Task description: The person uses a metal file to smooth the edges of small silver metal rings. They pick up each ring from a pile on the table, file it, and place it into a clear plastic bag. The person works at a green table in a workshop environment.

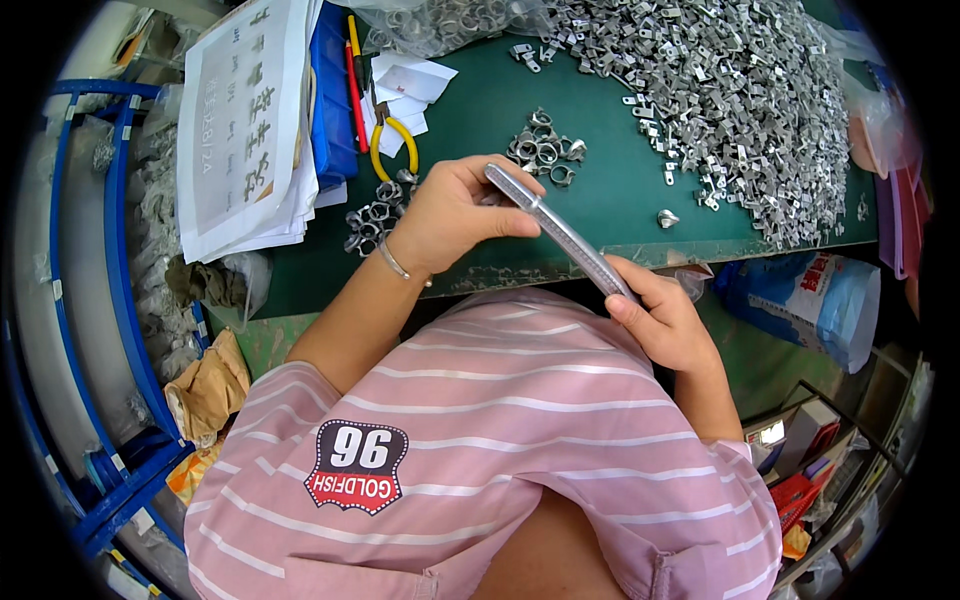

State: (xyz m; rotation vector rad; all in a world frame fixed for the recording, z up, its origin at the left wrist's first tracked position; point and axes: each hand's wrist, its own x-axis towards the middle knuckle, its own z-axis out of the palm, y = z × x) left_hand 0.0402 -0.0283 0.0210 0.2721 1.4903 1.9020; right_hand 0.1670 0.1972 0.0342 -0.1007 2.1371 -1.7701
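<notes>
The person wears a short-sleeved shirt — pink, crossed by thin white stripes that run in curved bands over the chest and sleeves. A shield-shaped patch sits on the front, dark with a red lower part and white figures and letters on it. The sleeves end above the elbows, with a stitched hem at each edge. On the left wrist sits a thin silver bracelet — a plain narrow band. Both forearms and hands are bare.

There was one grey metal rod, held by two hands. One pair of yellow-handled pliers lay on the table, and one blue-white bag. The small metal clips were too many to count.
</notes>
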